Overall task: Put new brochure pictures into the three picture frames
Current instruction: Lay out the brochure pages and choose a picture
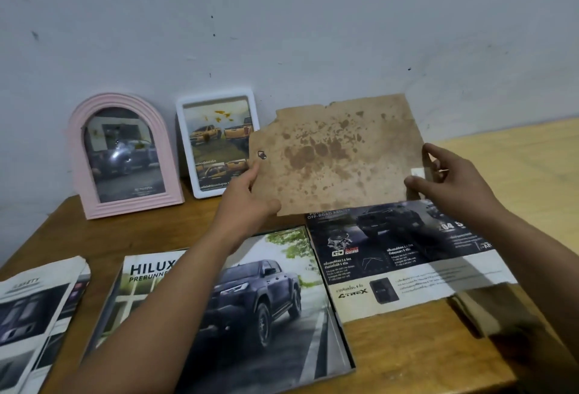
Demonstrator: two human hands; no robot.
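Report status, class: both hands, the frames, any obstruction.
Left hand and right hand grip stained backing board. Pink arched frame, white frame upright. Board overlaps white frame's right edge.

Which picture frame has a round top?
The pink frame, standing on the left against the wall. Its top curves like an arch. The white frame beside it is a rectangle with a straight top.
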